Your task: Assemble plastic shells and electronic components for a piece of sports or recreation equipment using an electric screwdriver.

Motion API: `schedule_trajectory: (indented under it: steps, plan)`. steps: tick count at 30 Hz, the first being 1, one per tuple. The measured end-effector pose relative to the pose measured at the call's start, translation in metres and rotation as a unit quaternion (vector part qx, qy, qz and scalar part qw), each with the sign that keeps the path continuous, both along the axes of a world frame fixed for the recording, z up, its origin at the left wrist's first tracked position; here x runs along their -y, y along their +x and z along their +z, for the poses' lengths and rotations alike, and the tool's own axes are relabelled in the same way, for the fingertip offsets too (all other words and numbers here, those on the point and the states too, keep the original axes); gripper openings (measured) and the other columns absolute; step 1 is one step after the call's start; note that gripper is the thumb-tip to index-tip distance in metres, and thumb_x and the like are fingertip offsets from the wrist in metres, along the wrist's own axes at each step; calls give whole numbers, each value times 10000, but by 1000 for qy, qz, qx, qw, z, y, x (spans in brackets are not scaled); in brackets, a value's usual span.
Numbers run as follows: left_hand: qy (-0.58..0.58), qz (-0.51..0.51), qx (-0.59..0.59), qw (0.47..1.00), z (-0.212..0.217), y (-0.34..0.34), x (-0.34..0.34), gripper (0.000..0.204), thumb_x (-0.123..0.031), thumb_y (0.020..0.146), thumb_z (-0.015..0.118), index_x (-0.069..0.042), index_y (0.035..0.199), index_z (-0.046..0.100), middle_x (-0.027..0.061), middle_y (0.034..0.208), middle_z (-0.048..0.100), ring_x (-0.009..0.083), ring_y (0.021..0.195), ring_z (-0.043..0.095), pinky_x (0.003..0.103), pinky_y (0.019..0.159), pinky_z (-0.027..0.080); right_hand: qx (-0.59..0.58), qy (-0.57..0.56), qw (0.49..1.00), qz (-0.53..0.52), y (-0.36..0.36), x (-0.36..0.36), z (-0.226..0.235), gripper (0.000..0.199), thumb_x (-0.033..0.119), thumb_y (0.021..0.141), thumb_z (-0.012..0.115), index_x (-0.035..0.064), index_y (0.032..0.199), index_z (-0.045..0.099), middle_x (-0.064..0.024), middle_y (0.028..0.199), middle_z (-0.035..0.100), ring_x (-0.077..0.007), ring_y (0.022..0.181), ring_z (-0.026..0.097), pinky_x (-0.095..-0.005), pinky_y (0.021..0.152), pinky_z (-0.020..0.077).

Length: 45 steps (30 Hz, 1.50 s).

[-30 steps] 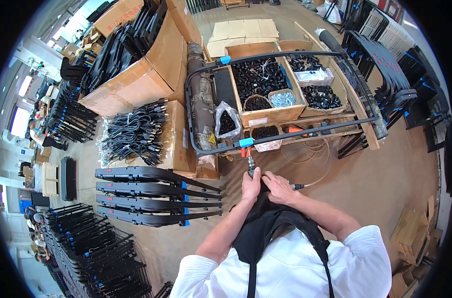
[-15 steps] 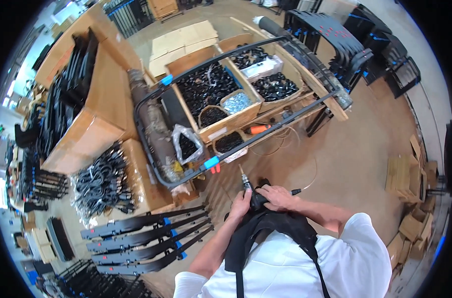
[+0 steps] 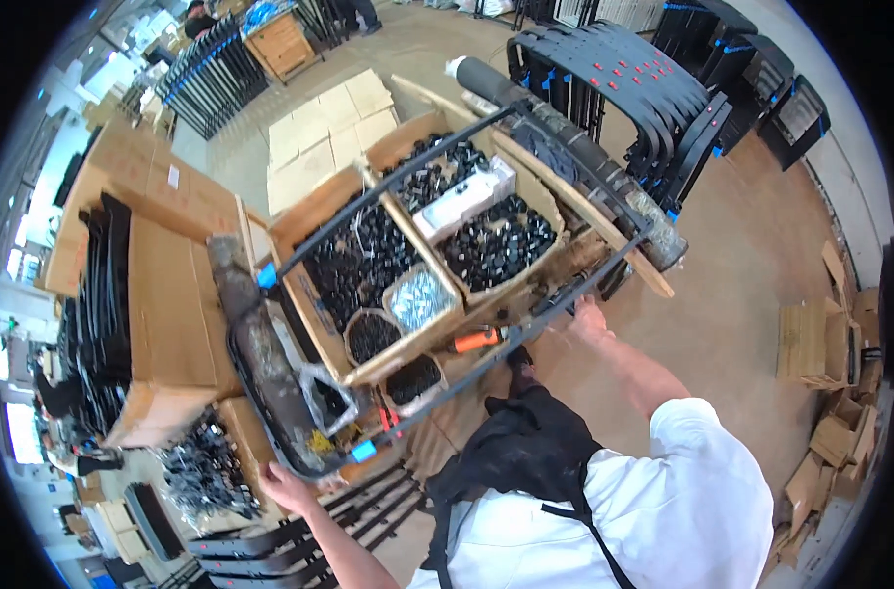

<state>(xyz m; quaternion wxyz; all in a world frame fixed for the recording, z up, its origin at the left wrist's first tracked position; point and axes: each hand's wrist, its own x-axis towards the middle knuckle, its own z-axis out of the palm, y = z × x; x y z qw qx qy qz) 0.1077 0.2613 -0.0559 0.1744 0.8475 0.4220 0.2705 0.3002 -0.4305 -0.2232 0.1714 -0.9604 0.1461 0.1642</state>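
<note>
Item: large black tubular metal frame (image 3: 447,177), lying tilted across the open cardboard boxes (image 3: 407,324) of small black parts on the workbench. Left hand (image 3: 288,488): fingers clenched around the frame's near-left corner, beside a blue clip (image 3: 364,451). Right hand (image 3: 588,319): fingers curled over the frame's near bar at its right end. Orange-handled tool (image 3: 476,340) lies just behind that bar. 1 stack of black frames (image 3: 299,535) lies on the floor below.
</note>
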Motion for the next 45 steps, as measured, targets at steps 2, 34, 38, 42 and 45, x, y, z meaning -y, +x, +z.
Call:
schedule_trajectory:
  steps: [2,34,38,42,45]
  plan:
    - [-46,37,-18,998,-39,-3,-46,546,-350,1022,628,66,1372,579,274,1331,609,419,1217,597,474,1101,443,-1,135,988,-71,46,28,-25,667,202,922,632,45,1525,395,-321,1316,559,-481,1186,619,-502,1010,536]
    - [-52,33,-133,989,-59,29,-23,521,-367,1044,584,95,1273,659,312,1199,703,466,1052,670,508,944,503,105,76,984,-124,237,113,182,596,524,916,688,-15,1168,716,-292,1170,715,-403,1106,694,-472,999,532]
    - [-5,69,-142,987,-64,32,-8,506,-381,1045,578,72,1244,681,305,1178,710,474,1045,669,522,924,502,167,24,980,-102,239,132,157,615,551,920,659,3,1194,720,-268,1189,713,-406,1128,684,-474,990,535]
    - [-27,55,-174,983,-44,41,2,548,-396,1053,576,73,1329,643,293,1296,675,454,1162,650,492,1006,494,115,17,986,-117,239,137,152,604,558,928,645,14,1175,725,-259,1167,721,-411,1111,687,-478,977,540]
    - [-24,58,-183,981,-44,34,5,592,-417,1063,559,84,1374,611,280,1376,639,433,1263,610,471,1078,466,122,21,987,-100,242,140,153,578,551,935,637,25,1159,724,-262,1131,727,-418,1086,693,-483,961,547]
